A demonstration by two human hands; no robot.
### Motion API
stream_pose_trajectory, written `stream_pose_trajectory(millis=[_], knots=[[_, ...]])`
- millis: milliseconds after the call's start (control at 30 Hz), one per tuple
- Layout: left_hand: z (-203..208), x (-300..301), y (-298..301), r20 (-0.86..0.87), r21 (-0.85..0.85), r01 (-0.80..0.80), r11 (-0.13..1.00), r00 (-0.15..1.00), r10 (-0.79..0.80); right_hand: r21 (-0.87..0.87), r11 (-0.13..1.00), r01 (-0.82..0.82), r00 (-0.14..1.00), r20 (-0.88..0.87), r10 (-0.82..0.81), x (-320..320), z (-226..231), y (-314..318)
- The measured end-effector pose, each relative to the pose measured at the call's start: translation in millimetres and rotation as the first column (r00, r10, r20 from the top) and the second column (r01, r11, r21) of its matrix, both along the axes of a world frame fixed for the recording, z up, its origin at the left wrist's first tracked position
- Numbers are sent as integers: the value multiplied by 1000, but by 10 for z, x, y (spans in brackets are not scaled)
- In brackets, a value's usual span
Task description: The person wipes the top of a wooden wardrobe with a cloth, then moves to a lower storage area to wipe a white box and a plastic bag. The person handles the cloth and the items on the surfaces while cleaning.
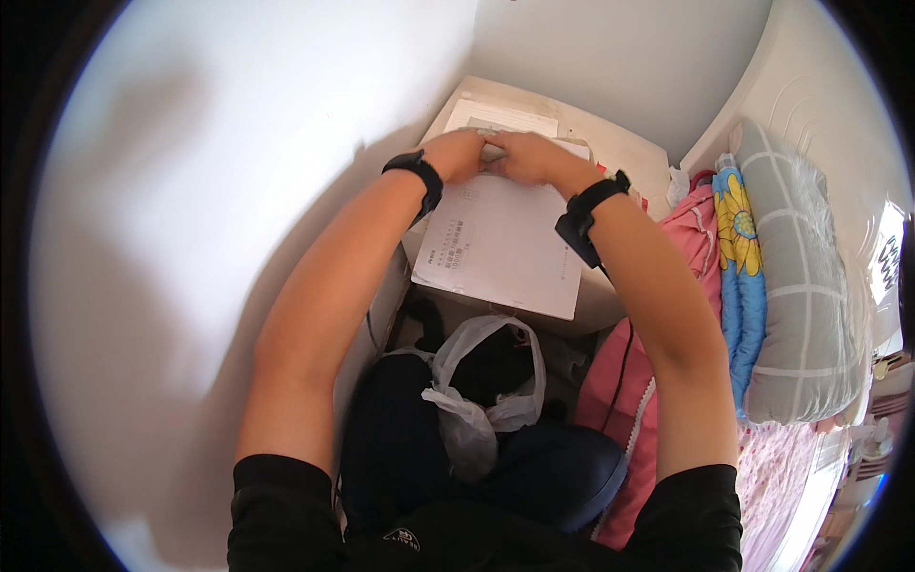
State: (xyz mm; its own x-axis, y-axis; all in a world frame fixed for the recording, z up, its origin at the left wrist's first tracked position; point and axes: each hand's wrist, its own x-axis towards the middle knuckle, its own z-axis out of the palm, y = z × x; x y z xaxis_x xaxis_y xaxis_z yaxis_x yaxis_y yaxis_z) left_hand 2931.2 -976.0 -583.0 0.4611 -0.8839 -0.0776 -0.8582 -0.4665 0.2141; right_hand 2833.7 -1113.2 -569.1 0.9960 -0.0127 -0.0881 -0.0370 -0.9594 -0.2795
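Observation:
Both arms reach forward over a white printed booklet or flat box [500, 243], which lies on a pale cabinet top and juts over its near edge. My left hand [456, 155] and my right hand [526, 158] meet above its far part, fingers curled in toward each other. Between them shows a small greyish thing [492, 153], mostly covered by the fingers; its kind is not visible. Both hands look closed around it. A black band with a small device circles each wrist. Beyond the hands lies another white paper sheet [505, 118].
A white wall [210, 191] runs close on the left. Between my legs hangs an open white plastic bag [536, 381] with dark contents. At right are pink fabric [610, 381], a blue flowered roll [741, 238] and a grey checked pillow or quilt [801, 286] in clear wrap.

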Motion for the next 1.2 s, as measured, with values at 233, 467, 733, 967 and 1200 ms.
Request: stream_pose_trajectory(millis=[233,467,733,967,1200], knots=[[-119,210,1,-92,-2,72,997,993,-72,-91,989,113,990,94,-104,61,-229,-135],[123,371,-82,-201,-71,67,995,976,-80,62,994,93,995,-33,-91,67,43,-176],[17,656,-351,-225,-38,51,998,973,-59,-4,991,132,991,35,-132,343,-52,-353],[27,683,-553,-89,-84,1,996,996,-9,-51,983,176,983,61,-173,575,-130,-542],[46,750,-712,-151,-54,-64,996,987,55,-90,985,145,988,69,-139,767,-208,-716]])
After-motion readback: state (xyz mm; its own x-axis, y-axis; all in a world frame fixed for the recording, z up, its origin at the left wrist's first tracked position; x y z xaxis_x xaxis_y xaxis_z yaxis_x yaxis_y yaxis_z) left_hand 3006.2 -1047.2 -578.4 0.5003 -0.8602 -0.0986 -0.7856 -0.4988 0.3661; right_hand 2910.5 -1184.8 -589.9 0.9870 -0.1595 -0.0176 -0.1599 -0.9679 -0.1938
